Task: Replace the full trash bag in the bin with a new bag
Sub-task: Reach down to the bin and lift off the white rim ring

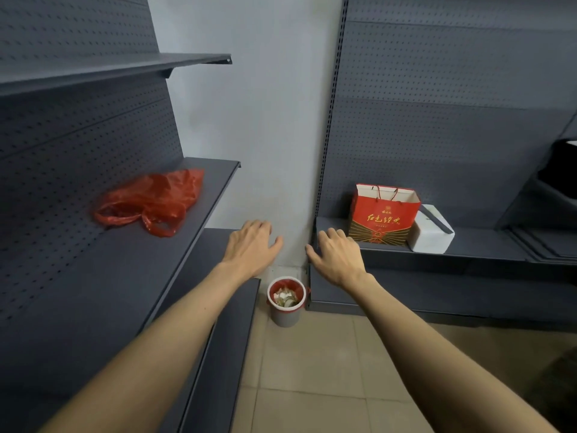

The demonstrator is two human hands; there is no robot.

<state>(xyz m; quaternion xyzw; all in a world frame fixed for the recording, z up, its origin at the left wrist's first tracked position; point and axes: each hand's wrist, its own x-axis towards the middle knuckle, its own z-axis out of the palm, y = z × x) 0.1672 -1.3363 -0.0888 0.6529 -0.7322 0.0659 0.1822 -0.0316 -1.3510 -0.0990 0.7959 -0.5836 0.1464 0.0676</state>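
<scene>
Both arms out, palms down: left hand point(252, 245) and right hand point(337, 255), fingers loosely spread, holding nothing. Small bin point(286, 307), red liner point(271, 289) full, on floor point(312, 370) in corner between shelving. Spare red bag point(153, 200) on left shelf point(125, 276), toward its back edge.

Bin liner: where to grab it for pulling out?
Pinch the red liner where it folds over the rim of the bin, coming from above. The bin stands upright and open-topped, and trash fills the middle. Both hands are open above it.

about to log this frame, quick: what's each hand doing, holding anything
left hand: open, fingers relaxed, holding nothing, above the bin.
right hand: open, fingers spread, holding nothing.
</scene>
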